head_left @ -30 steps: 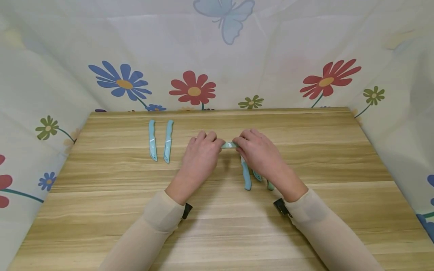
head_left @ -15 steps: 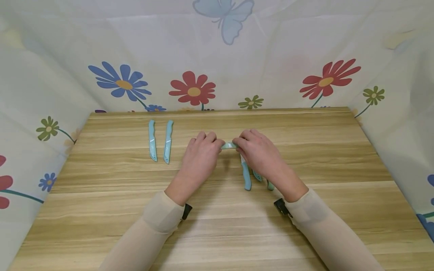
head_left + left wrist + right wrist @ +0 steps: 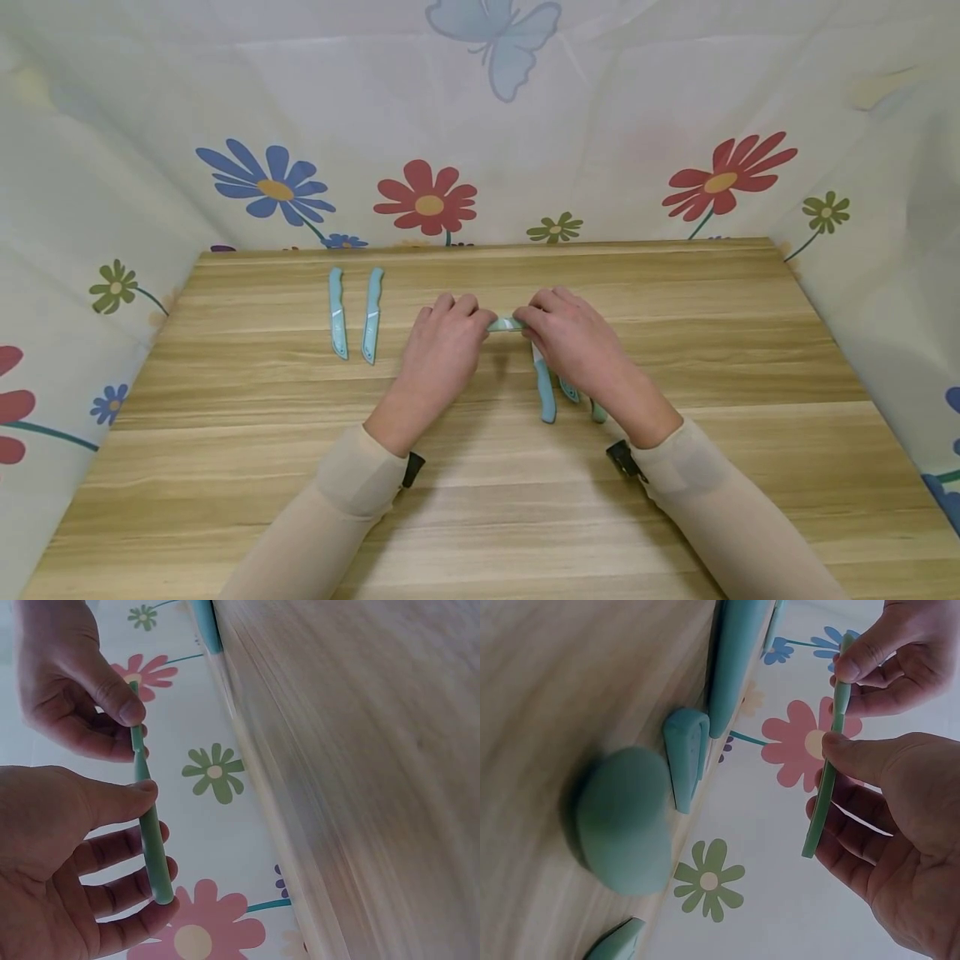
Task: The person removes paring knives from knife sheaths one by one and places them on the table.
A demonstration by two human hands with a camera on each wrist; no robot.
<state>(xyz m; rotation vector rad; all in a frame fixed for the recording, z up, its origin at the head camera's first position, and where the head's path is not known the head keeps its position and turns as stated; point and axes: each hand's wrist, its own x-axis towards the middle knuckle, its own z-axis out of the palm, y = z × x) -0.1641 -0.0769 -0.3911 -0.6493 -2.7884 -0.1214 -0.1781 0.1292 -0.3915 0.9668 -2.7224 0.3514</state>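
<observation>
Both hands hold a green knife in a sheath [image 3: 507, 324] level above the table. My left hand [image 3: 446, 346] pinches its handle [image 3: 154, 859] between thumb and fingers. At the other end, my right hand [image 3: 573, 342] pinches the green sheath [image 3: 823, 802]. In the head view only a short middle stretch of the knife shows between the hands. Below the right hand lie a blue knife [image 3: 547, 396], the tip of a blue sheath [image 3: 570, 389] and a green handle end [image 3: 598, 412]. The right hand and wrist partly cover these.
Two light blue sheathed knives, one [image 3: 337, 312] beside the other [image 3: 372, 315], lie roughly parallel at the back left of the wooden table [image 3: 480, 517]. A flower-printed cloth [image 3: 600, 125] hangs behind the table and along both sides.
</observation>
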